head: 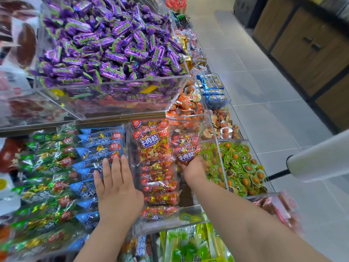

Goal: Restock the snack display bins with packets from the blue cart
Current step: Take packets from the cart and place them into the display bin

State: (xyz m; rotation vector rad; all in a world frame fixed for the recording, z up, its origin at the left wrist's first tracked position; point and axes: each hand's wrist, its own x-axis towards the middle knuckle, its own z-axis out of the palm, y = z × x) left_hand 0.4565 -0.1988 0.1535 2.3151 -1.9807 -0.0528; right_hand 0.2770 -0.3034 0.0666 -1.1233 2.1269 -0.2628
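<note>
"Two grips, nearest first: why is the left grip (118,186) flat?"
"Its straight fingers (115,167) press the blue packets (98,148), probably steadying that row."
"And the right grip (194,170)?"
"It pinches a red packet (186,154), standing it in the bin (190,209) beside the red stack (156,148), seemingly to fill that gap. Cart: not in view."

Aisle to my right. The floor (264,87) is laid in large pale grey tiles with thin joints, lit brightly and evenly, with soft blurred shadows. Across the aisle from me stands a mid-brown wooden cabinet (294,59) framed in black; its doors carry two small dark handles (312,44). Beyond it, farther along, stands a black unit (249,10).
</note>
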